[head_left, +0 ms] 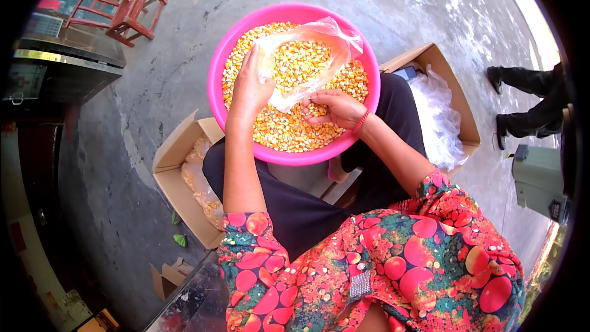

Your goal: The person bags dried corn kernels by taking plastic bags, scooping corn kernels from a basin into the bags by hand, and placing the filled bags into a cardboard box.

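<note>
A pink basin (215,80) full of yellow corn kernels (289,129) rests on my lap. Over the kernels lies a clear plastic bag (335,31), its mouth spread wide with kernels showing inside the opening. My left hand (251,89) grips the bag's left edge, fingers pointing away from me and thumb toward the middle. At the bag's near right side, my right hand (335,107) has its fingers curled around some corn kernels, close to the bag's rim. Whether those fingers also pinch the plastic, I cannot tell.
On the left, a cardboard box (172,150) contains bags of kernels. Another cardboard box (464,114) on the right holds crumpled clear plastic bags (433,114). A wooden chair (132,15) stands far left. A person's legs (528,101) appear at right.
</note>
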`<state>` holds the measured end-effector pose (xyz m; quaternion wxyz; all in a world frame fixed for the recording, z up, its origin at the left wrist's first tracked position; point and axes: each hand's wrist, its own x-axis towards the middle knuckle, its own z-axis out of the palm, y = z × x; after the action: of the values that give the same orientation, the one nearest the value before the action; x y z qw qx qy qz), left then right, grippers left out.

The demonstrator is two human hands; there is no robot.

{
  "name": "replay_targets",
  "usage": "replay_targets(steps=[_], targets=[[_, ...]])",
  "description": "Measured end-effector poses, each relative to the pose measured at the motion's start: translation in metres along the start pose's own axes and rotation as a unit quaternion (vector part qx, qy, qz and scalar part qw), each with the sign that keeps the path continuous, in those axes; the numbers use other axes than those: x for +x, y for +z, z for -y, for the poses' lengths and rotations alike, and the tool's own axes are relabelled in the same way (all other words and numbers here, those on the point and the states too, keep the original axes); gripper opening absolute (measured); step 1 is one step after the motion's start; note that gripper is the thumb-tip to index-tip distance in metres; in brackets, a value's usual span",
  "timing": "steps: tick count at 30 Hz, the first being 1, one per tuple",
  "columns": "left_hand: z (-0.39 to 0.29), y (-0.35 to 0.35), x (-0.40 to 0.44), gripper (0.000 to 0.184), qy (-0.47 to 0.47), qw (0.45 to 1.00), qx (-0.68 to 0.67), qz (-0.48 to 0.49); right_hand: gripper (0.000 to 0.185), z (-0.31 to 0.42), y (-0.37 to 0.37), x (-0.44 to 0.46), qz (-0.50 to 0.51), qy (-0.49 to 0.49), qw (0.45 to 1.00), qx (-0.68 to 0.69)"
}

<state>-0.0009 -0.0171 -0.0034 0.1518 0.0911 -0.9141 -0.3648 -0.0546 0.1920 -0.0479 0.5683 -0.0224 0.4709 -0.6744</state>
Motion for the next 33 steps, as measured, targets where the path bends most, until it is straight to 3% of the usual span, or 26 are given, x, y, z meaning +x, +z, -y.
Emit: replay_targets(steps=[6,8,14,15,17,20,22,23,26,27,28,30,33], targets=[[-0.003,-0.002,-0.001,0.074,0.006,1.000,0.022,0.003,0.022,0.016,0.019,-0.017,0.033,-0.018,0.998,0.040],[-0.002,-0.001,-0.001,0.075,0.008,1.000,0.018,0.002,0.021,0.027,0.027,-0.018,0.072,-0.066,0.994,0.047],[-0.003,0.000,-0.001,0.075,0.009,1.000,0.028,-0.003,0.020,0.073,0.049,0.002,0.000,-0.158,0.984,0.076],[-0.007,-0.002,-0.002,0.075,-0.007,1.000,0.018,0.004,0.022,0.077,0.046,0.010,0.000,-0.217,0.975,-0.049],[-0.010,-0.003,-0.002,0.075,-0.022,1.000,0.009,0.012,0.029,0.082,0.037,0.019,-0.020,-0.290,0.900,-0.325],[-0.007,-0.003,-0.001,0.074,-0.011,1.000,0.006,0.002,0.025,0.071,0.027,0.019,-0.042,-0.314,0.866,-0.386],[-0.006,-0.003,-0.001,0.075,0.017,1.000,0.009,-0.007,0.021,0.064,0.021,0.007,0.056,-0.141,0.943,-0.296],[-0.005,-0.002,-0.001,0.075,0.016,1.000,0.009,-0.008,0.020,0.054,0.014,0.004,0.078,-0.174,0.905,-0.379],[-0.004,0.000,0.000,0.078,0.004,0.999,0.022,-0.031,0.020,0.032,0.011,-0.007,0.122,-0.128,0.847,-0.501],[-0.005,-0.001,-0.001,0.079,-0.008,0.999,0.017,-0.031,0.019,0.015,0.006,-0.001,0.094,-0.214,0.809,-0.539],[-0.005,-0.001,-0.001,0.081,-0.021,0.999,0.012,-0.030,0.020,0.004,0.003,0.001,0.065,-0.239,0.750,-0.614],[-0.006,-0.001,-0.002,0.081,-0.012,0.999,0.012,-0.031,0.020,-0.020,0.006,0.006,-0.034,-0.297,0.694,-0.655],[-0.008,-0.002,-0.001,0.077,-0.006,0.999,0.026,-0.047,0.020,-0.031,0.020,0.009,-0.035,-0.257,0.709,-0.656]])
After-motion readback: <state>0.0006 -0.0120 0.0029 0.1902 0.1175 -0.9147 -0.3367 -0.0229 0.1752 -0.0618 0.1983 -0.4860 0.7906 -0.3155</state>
